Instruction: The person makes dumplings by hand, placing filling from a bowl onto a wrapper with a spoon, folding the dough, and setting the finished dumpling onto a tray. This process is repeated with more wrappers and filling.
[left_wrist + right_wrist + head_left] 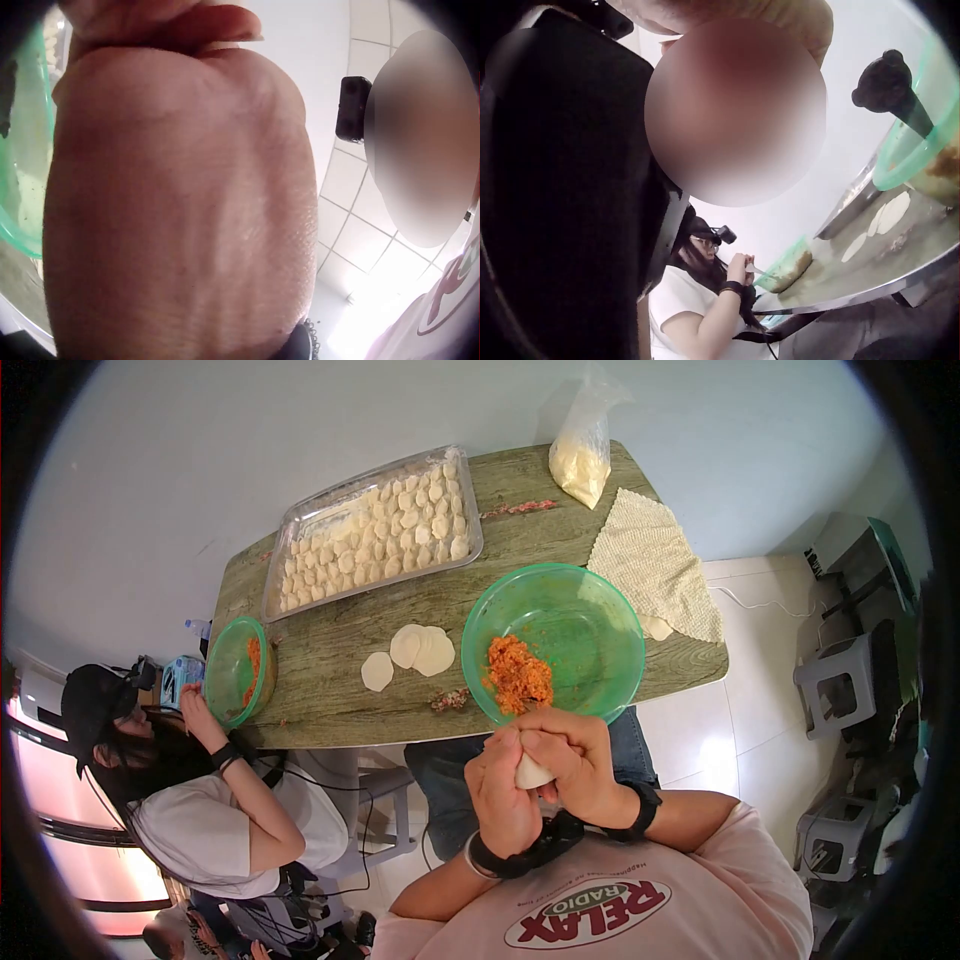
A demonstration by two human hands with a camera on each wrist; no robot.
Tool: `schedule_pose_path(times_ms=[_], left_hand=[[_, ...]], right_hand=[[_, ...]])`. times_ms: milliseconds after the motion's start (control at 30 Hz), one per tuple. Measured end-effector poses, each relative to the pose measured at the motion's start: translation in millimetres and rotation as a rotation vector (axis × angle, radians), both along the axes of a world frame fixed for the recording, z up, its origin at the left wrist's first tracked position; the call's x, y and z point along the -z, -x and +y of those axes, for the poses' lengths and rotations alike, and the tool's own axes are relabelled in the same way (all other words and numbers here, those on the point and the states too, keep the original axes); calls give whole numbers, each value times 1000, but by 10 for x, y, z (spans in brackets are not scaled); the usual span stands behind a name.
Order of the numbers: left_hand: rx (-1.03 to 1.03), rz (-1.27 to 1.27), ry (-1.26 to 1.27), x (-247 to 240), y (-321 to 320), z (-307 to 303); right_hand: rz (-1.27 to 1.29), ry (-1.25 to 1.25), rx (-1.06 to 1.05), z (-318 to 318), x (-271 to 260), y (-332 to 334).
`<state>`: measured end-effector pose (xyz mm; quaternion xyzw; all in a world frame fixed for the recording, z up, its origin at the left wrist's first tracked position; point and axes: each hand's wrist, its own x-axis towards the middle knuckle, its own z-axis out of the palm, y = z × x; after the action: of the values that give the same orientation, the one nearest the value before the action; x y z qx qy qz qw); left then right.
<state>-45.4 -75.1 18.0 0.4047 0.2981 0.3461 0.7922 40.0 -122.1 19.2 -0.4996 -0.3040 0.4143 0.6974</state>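
Both hands meet close over the near rim of a green bowl (pixel 612 622), in front of the chest. Between them is a white dumpling (pixel 532 773), mostly covered by fingers and thumbs. My left hand (pixel 500 800) grips it from the left, and my right hand (pixel 585 758) wraps it from the right, thumbs together on top. Orange minced filling (pixel 518 674) lies in the left part of the bowl. A black handle (pixel 885 86) sticks up from the bowl in the right wrist view. The left wrist view is mostly filled by the back of a hand and wrist, hiding the dumpling.
Round dough wrappers (pixel 433 651) lie left of the bowl. Behind them stands a metal tray (pixel 330 598) with many dumplings. A cloth (pixel 650 555) and a plastic bag (pixel 582 460) lie at the far right. Another person (pixel 225 820) sits at left by a second green bowl (pixel 228 670).
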Motion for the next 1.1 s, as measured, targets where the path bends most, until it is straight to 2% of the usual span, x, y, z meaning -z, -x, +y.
schedule_pose_path(times_ms=[133, 200, 267, 367, 433, 467, 500, 533, 567, 633, 667, 700, 767, 833, 933, 1100], left_hand=[[-40, -27, -3, 23, -9, -39], [-66, 44, -125, 137, -6, -25], [-27, 10, -78, 175, 23, -2], [15, 15, -20, 69, 16, 26], [17, 56, -11, -25, 4, 55], [10, -32, 73, -52, 9, 78], [2, -120, 158, -67, 18, 93], [-44, -35, 51, 12, 33, 119], [-45, -35, 49, -11, 49, 116], [-80, 13, -391, -82, 86, 110], [-81, 31, -703, -35, 85, 192], [-79, 30, -705, -49, 108, 210], [-60, 153, -981, -67, 143, 224], [-7, 171, -1016, -66, 177, 234], [78, 208, -1101, -42, 202, 210], [95, 276, -1119, -129, 185, 102]], right_hand=[[-210, -131, 92, 46, 92, 26], [-266, -135, 96, 60, 208, 7], [-325, -150, 107, 68, 240, 2], [-239, -139, 106, 46, 178, -8], [44, 134, -127, 1, -12, -72], [43, 130, -128, 14, 4, -76], [240, 47, -157, 35, 40, -80], [438, -35, -186, 44, 59, -81], [438, -36, -188, 29, 35, -75], [611, -113, -245, -35, -31, -50], [611, -114, -244, -64, -37, -45], [574, -127, -315, -101, -36, -50], [537, -143, -381, -175, -37, -79], [491, -46, -469, -252, -37, -113], [525, -19, -470, -317, 14, -138], [400, -29, -317, -426, 77, -43]])
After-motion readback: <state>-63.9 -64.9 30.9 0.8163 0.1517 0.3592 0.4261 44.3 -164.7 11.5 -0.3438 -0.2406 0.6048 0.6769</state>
